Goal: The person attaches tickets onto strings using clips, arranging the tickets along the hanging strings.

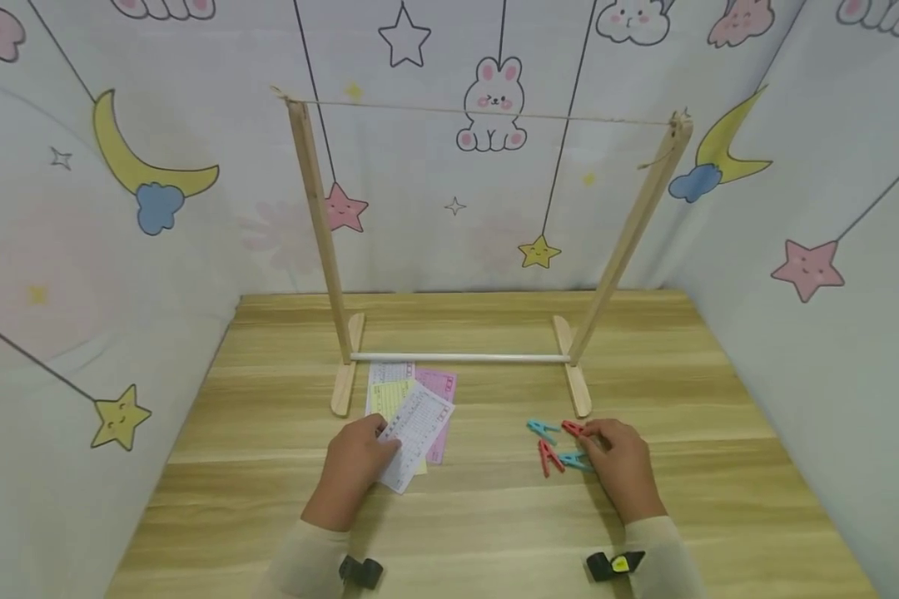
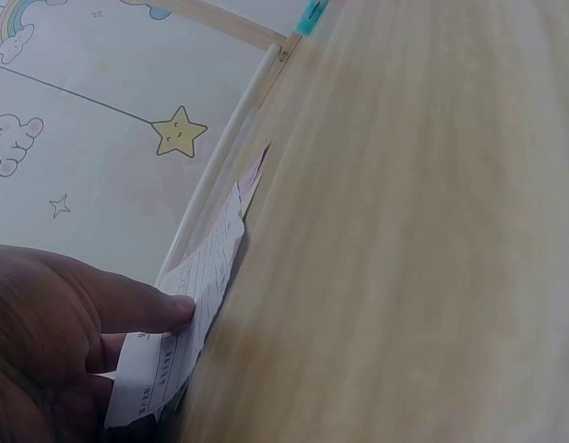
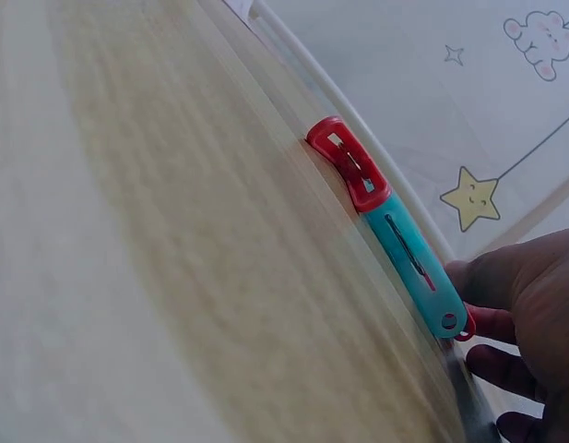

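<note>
My left hand (image 1: 355, 462) pinches a white printed paper slip (image 1: 417, 428) between thumb and fingers. Under that slip, on the table, lie a yellow slip (image 1: 389, 395), a pink slip (image 1: 442, 384) and another white slip (image 1: 393, 371). At the right, my right hand (image 1: 620, 462) has thumb and fingertips on the end of a red clothespin (image 1: 573, 428). Close by lie a second red clothespin (image 1: 548, 457) and two blue ones, the nearer blue clothespin (image 1: 575, 461) beside my fingers. In the right wrist view, a blue clothespin (image 3: 413, 268) partly hides the pinched one.
A wooden frame stands behind, with a left post (image 1: 320, 225), a right post (image 1: 633, 237), and a string (image 1: 419, 108) tied between their tops. A white rod (image 1: 460, 358) joins the feet. Patterned cloth walls (image 1: 434, 241) surround the wooden table (image 1: 479, 532).
</note>
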A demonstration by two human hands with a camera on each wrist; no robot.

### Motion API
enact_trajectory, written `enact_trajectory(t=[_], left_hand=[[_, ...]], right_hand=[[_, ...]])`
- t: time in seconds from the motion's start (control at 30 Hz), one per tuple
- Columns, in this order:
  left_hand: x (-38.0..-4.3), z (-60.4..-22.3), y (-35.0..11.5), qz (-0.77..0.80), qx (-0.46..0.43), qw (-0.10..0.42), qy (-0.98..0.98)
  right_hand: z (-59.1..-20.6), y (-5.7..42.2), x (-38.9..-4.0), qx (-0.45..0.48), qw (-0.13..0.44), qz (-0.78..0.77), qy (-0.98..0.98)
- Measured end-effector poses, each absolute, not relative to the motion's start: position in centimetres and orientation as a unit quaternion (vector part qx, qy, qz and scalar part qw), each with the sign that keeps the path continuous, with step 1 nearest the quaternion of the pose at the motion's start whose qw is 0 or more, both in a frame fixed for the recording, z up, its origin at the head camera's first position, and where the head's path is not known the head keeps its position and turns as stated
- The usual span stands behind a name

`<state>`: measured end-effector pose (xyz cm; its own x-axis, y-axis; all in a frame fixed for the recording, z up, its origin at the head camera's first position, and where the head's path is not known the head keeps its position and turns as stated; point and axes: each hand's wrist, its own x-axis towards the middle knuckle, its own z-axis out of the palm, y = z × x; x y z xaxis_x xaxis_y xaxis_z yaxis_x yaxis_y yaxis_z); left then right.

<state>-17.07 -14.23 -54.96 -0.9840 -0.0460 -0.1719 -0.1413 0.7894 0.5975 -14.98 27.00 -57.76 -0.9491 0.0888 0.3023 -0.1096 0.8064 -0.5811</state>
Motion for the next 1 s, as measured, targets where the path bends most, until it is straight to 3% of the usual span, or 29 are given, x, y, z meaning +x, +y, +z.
enact_trajectory(t=[0.4, 1.0], left_hand=[[-16.7, -54.5, -14.0, 0.325, -0.047, 0.07, 0.942], [-17.0, -55.2, -14.3, 0.326, -0.053, 0.065, 0.942]], right_hand=[[-57.0, 28.4, -14.6, -0.036, 0.065, 0.315, -0.946], [-57.1, 29.3, -15.4, -0.008, 0.023, 0.285, -0.958]])
